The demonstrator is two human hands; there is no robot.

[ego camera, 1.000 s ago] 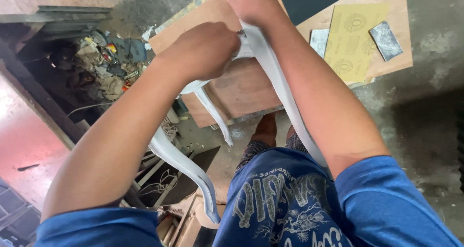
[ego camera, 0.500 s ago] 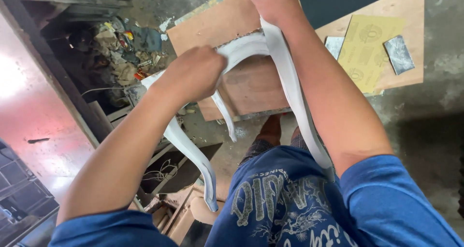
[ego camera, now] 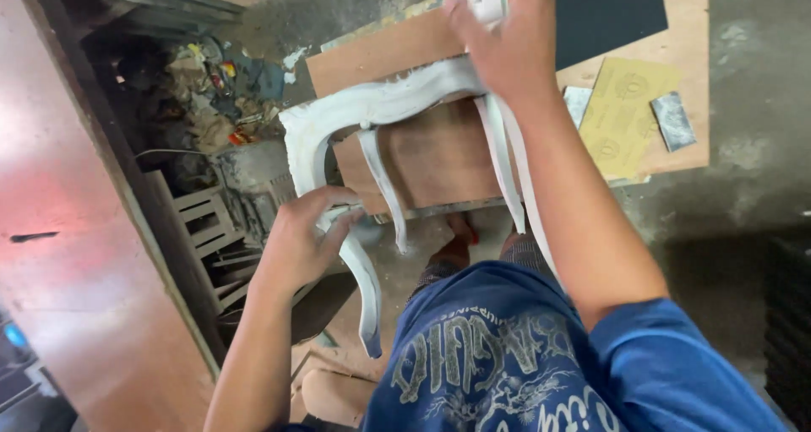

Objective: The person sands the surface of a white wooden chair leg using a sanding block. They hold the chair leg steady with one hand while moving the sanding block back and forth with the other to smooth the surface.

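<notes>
The person holds a white-grey curved chair frame in front of the body, above the lap. The frame has a long bent rail on top and several curved legs that point down toward the blue shirt.

The left hand is closed around the lower part of the left leg of the frame, with the fingers wrapped over the front of it. The right hand grips the upper right corner of the frame, where the rail meets two thin legs; its fingers are curled over the top, and a small white part shows just above them.

Behind the frame lies a brown plywood board on the grey floor. On this board there is a yellow sheet of sandpaper, with one small grey piece just beside it on the right and another grey piece on its left. A dark sheet covers the far part of the board.

On the left, a pile of mixed rubbish lies in a dark corner, near a reddish wall panel.
</notes>
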